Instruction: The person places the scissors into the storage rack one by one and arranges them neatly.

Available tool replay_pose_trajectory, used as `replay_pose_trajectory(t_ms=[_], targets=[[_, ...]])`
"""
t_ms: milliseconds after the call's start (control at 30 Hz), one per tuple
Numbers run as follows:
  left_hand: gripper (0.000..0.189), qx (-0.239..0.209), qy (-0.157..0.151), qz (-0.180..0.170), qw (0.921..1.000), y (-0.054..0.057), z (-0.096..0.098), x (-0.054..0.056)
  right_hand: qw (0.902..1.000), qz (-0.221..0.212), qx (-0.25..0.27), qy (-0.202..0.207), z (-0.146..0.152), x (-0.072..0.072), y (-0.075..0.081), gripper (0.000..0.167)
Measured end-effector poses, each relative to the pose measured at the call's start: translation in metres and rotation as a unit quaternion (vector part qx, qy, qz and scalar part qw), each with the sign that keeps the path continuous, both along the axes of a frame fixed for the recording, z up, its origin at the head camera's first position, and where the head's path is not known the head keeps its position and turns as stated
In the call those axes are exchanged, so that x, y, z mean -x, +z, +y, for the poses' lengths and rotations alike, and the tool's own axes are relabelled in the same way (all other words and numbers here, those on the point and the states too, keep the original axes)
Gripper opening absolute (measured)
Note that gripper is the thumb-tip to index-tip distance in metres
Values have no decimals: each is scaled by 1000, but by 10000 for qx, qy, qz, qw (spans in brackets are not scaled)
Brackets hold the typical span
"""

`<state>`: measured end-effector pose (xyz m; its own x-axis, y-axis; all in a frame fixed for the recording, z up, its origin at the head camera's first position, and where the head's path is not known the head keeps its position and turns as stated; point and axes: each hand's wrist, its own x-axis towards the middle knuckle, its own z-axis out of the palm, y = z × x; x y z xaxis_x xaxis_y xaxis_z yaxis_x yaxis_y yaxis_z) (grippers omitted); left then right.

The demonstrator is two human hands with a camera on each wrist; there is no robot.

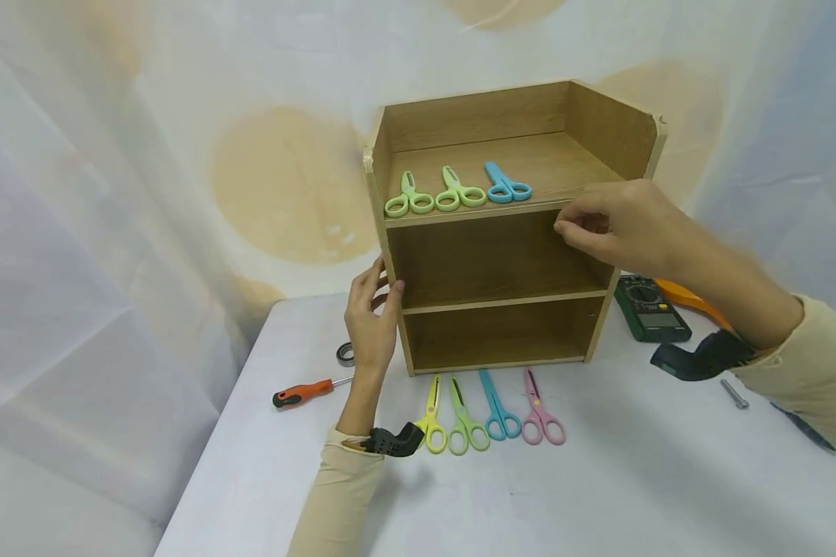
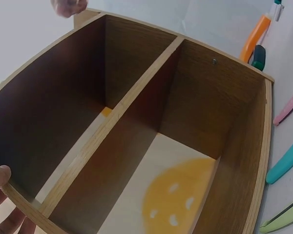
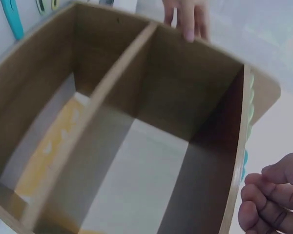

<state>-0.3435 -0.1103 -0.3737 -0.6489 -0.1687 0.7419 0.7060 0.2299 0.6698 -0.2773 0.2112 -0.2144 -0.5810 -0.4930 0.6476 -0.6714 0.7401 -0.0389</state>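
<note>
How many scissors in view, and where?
7. Top of shelf unit, left to right: green, green, blue. Table in front, left to right: yellow, green, blue, pink. Any behind the unit would be hidden.

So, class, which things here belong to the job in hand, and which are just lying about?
Likely the job:
wooden shelf
three scissors on top
four scissors in front

Apparently lying about:
screwdriver
bearing
multimeter
orange object
bolt
dark object

Head view faces forward, down — wrist views nearer, both sharing shelf.
</note>
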Motion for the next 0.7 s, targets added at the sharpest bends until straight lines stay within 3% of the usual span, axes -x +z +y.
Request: replay_pose_trajectory(t_ms=[333, 500, 700], targets=[[49, 82, -67, -34, 9999, -4, 1, 4, 9982, -130, 270, 528, 4, -38, -62, 19], [49, 40, -2, -88, 10000, -1, 2, 1, 9968, -590, 304, 439, 0, -51, -100, 21], [50, 80, 13, -118, 9999, -3, -2, 6, 9886, -1482, 274, -22, -2, -58, -152, 18]])
